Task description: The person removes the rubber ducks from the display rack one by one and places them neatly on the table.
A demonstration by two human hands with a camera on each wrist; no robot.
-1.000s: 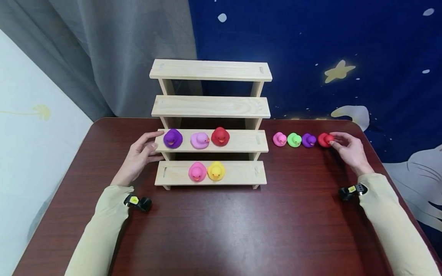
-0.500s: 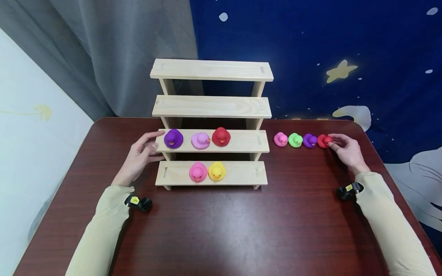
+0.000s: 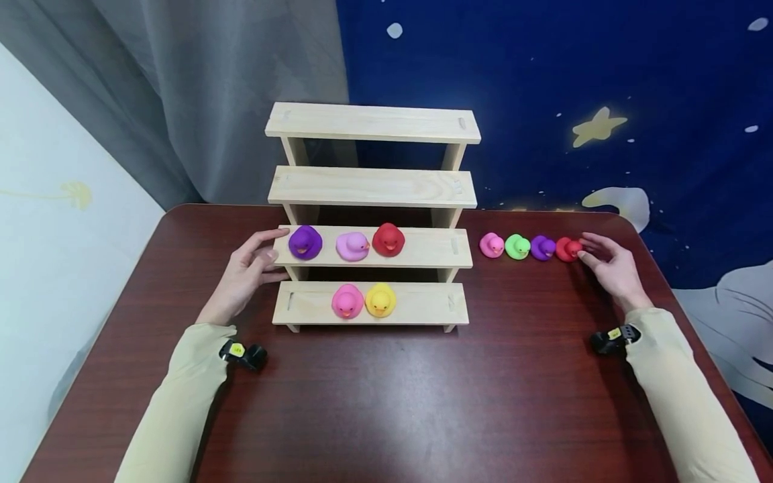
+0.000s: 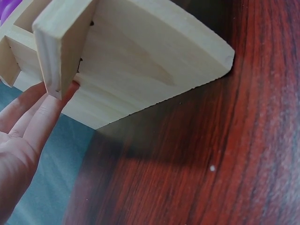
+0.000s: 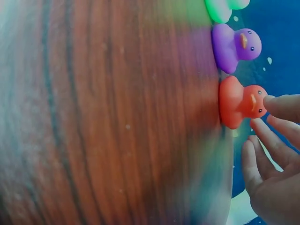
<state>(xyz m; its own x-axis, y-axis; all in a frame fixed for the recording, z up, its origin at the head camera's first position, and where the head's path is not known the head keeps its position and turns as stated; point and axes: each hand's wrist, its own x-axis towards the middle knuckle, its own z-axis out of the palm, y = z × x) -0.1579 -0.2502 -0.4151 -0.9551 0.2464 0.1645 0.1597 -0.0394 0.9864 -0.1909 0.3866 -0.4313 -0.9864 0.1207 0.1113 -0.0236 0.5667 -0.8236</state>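
Observation:
My left hand (image 3: 240, 274) is at the left end of a stepped wooden stand (image 3: 368, 186), its mostly straight fingers touching the end of the second shelf from the bottom. In the left wrist view, fingers (image 4: 44, 117) lie on either side of a plank end. On the right, my right hand (image 3: 612, 268) is beside a small red rubber duck (image 3: 566, 249), its fingers spread. In the right wrist view the thumb (image 5: 283, 107) overlaps the duck's head; whether it touches is unclear. Left of that duck stand small purple (image 3: 542, 247), green (image 3: 517, 246) and pink ducks (image 3: 492, 245).
The second shelf carries larger purple (image 3: 305, 242), lilac (image 3: 353, 246) and red ducks (image 3: 388, 239). On the lowest shelf sit a pink duck (image 3: 347, 301) and a yellow duck (image 3: 380, 300). A brown wooden table (image 3: 386, 402) bears everything; a curtain (image 3: 513, 80) hangs behind.
The small red duck has shifted slightly left, closer to the purple one. My right hand's fingers have loosened from it and spread. The left hand stays on the stand.

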